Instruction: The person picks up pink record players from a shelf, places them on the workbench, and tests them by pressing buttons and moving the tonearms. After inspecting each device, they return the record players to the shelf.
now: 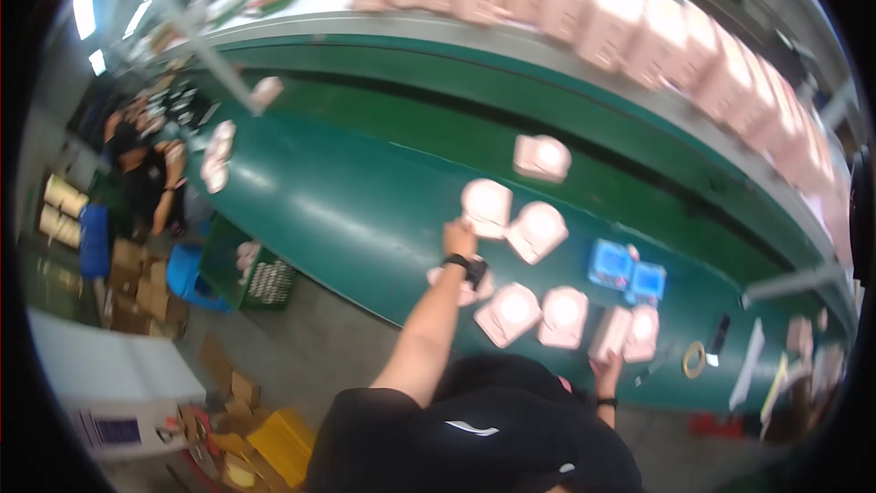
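Observation:
On the green bench, my left hand [459, 239] reaches out, its fingers closed at the lower left edge of a pale pink device [486, 205] with a round face. Under my left wrist lies another pink device [474, 285], partly hidden by the arm. Close to my body, my right hand [606, 369] grips the lower end of a pink box-shaped piece [610, 332] standing on edge. A pink device [641, 333] touches its right side. More of them lie between my hands: one [562, 316], another [509, 313], and a third [537, 231] farther up.
Two blue trays [611, 263] sit right of the devices. A tape roll [693, 360] and a black strip [720, 338] lie farther right. Pink boxes [607, 23] line the raised shelf. At far left, a person [146, 173] works beside a green crate [265, 278].

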The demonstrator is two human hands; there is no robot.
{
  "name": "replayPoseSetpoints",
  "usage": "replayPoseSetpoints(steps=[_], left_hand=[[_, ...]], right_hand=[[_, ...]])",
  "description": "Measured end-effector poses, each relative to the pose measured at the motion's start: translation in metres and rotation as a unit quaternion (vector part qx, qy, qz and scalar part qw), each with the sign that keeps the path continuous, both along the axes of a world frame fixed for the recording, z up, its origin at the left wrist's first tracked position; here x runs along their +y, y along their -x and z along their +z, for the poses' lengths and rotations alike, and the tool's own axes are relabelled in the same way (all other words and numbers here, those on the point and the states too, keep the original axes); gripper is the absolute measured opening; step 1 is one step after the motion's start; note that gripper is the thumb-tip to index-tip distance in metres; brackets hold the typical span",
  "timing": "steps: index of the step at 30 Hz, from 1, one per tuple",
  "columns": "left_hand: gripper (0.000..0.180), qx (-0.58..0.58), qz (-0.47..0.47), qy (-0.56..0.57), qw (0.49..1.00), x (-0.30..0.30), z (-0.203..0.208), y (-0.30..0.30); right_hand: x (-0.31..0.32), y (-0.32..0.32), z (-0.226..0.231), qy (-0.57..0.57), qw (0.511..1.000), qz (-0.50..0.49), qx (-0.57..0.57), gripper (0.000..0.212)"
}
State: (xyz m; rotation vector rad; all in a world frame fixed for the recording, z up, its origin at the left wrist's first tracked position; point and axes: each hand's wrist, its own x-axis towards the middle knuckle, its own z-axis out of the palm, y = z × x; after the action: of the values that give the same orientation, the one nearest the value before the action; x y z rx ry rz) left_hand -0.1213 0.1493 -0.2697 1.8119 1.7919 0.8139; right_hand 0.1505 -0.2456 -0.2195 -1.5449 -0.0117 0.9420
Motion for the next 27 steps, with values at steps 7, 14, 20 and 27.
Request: replayPoseSetpoints(steps=[7, 14, 20, 27], left_hand=[[0.03, -0.075, 0.048, 0.063, 0.994, -0.017, 0.035, -0.013], [0.03, -0.07, 0.05, 0.061, 0.994, -0.012, 0.036, -0.012], [0.031, -0.081, 0.044, 0.081, 0.992, -0.011, 0.041, -0.012], [0.032, -0.08, 0.046, 0.085, 0.992, -0.014, 0.037, -0.013]], right_hand=[[-0.022, -0.034, -0.024, 0.138, 0.988, -0.013, -0.065, 0.055], [0.018, -0.024, 0.014, 0.088, 0.935, 0.029, -0.343, 0.066], [0.043, -0.009, 0.034, 0.21, 0.818, 0.099, -0.526, 0.073], [0.044, 0.0, 0.048, 0.268, 0.833, 0.091, -0.475, 0.075]])
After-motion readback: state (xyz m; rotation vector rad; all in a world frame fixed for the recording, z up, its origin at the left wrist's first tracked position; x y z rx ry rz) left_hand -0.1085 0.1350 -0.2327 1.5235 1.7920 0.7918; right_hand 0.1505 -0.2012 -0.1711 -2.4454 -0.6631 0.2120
